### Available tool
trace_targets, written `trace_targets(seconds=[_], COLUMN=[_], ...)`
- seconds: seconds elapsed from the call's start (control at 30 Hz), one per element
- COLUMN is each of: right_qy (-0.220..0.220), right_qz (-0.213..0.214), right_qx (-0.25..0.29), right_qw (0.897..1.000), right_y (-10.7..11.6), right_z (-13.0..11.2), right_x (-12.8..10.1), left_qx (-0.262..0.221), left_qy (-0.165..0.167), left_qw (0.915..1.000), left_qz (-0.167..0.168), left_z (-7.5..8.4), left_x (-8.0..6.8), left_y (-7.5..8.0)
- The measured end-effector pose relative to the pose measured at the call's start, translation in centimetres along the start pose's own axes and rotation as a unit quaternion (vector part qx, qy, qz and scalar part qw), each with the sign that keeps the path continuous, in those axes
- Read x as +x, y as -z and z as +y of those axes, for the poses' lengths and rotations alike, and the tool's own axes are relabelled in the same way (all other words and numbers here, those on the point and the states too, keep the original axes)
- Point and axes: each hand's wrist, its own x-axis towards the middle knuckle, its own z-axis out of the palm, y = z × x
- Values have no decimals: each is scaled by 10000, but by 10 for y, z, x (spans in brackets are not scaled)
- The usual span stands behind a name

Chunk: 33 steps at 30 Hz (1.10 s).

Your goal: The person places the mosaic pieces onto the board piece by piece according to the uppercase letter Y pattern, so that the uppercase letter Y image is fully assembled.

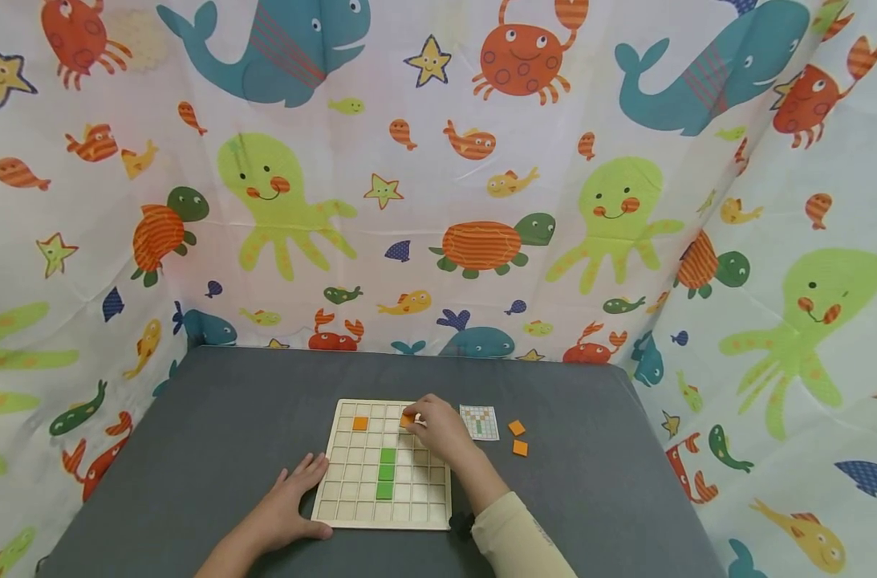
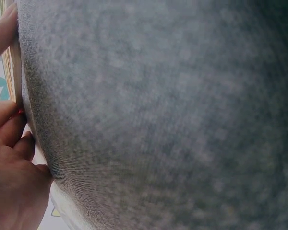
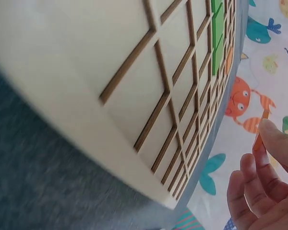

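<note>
One orange tile (image 1: 408, 419) sits pinched in the fingers (image 3: 273, 143) of the right hand (image 1: 441, 429), over the top row of the wooden grid board (image 1: 351, 490), right of centre. In the right wrist view the tile stands on edge between thumb and fingertips, above the board's far rim. The board lies flat on the grey desk (image 1: 214, 433); its square cells hold a second orange tile (image 1: 360, 423) near the top left and a vertical column of three green tiles (image 1: 386, 474) at the centre. The right forearm, in a cream sleeve (image 1: 513, 534), crosses the board's lower right corner. The left hand (image 1: 294, 502) rests flat on the desk against the board's left edge, fingers relaxed and spread, thumb along the lower left corner. Just right of the board lies a small pattern card (image 1: 479, 422), and beside it two loose orange tiles (image 1: 517, 437). A sea-animal printed curtain (image 1: 438, 177) encloses the desk on three sides.
</note>
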Motion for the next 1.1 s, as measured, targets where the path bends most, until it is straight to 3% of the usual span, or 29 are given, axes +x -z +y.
trace_targets(seconds=[0.4,0.67,1.1], right_qy=[-75,103,-145], right_qz=[-351,-533,-805], right_qx=[-91,-28,-31], right_qw=[9993,9985,9966], right_y=[-17,-27,-40], right_z=[-19,-28,-32], right_x=[18,25,28], left_qx=[33,49,48], left_qy=[54,169,57], left_qw=[10000,9998,9999], left_qz=[-5,-48,-71], left_z=[0,4,1], left_x=[1,0,1], left_y=[2,4,1])
